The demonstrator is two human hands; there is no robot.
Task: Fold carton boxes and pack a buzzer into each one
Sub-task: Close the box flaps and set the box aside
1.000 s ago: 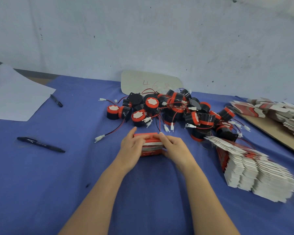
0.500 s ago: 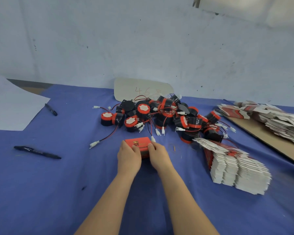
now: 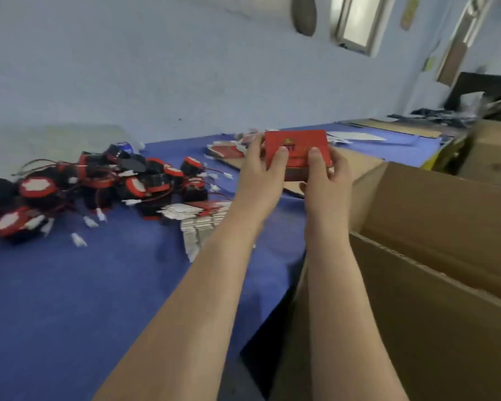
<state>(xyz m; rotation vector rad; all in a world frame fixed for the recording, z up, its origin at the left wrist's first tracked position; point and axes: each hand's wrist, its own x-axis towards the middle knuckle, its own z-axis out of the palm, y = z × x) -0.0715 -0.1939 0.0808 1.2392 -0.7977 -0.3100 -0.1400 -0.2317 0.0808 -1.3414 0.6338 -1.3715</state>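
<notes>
Both hands are up off the table with a closed red carton box (image 3: 297, 146) held between them. The left hand (image 3: 261, 172) grips its left end, thumb laid on the front face and fingers curled round the edge. The right hand (image 3: 327, 175) grips the right end the same way, thumb on the front. The box sits in the air past the right edge of the blue-covered table (image 3: 70, 285), just beside the raised flap of a large open corrugated cardboard box (image 3: 434, 227). On the cloth to the left lies a tangled pile of red-and-black buzzers (image 3: 113, 183) with wires and white plugs. Near it is a stack of flat cartons (image 3: 197, 224), partly hidden by the left forearm.
</notes>
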